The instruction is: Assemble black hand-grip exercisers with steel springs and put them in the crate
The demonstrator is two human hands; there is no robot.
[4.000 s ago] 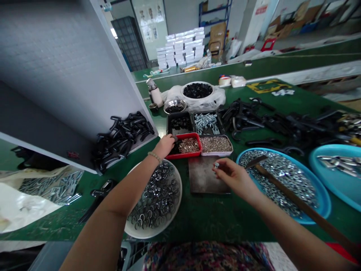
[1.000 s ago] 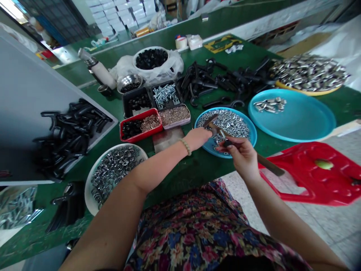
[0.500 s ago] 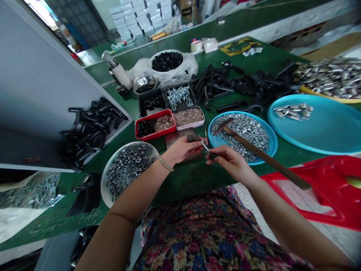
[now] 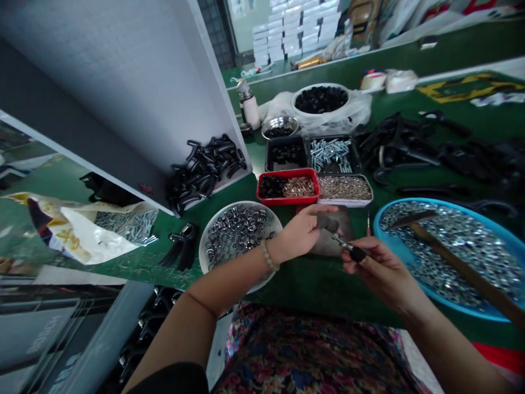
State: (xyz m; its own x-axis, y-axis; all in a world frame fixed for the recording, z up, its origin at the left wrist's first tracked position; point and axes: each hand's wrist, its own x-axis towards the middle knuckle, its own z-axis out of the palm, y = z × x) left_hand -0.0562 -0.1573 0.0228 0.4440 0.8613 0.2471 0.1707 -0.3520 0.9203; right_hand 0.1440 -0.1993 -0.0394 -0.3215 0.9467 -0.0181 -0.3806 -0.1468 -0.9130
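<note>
My right hand (image 4: 381,268) pinches a small metal part with a black end (image 4: 356,253) between thumb and fingers. Its narrow silver tip points toward my left hand (image 4: 301,232). The left fingers are curled, with one reaching forward, around a dark grey sleeve-like piece (image 4: 328,222); whether that piece is held or worn on a finger is unclear. A flat metal plate (image 4: 346,221) lies on the bench beneath both hands. Left of the left hand stands a white bowl (image 4: 204,257) of metal rings.
A hammer (image 4: 463,262) lies across a blue tray (image 4: 396,246) of small metal pieces. Behind the hands are a red tray (image 4: 287,202) and a pink-white tray (image 4: 348,202). A grey box (image 4: 213,71) with black parts (image 4: 205,169) stands at left; black handles (image 4: 410,142) lie at right.
The view has swung left and closer, so the bench things appear farther right. The right hand still holds the metal part, now with more of its black end showing.
</note>
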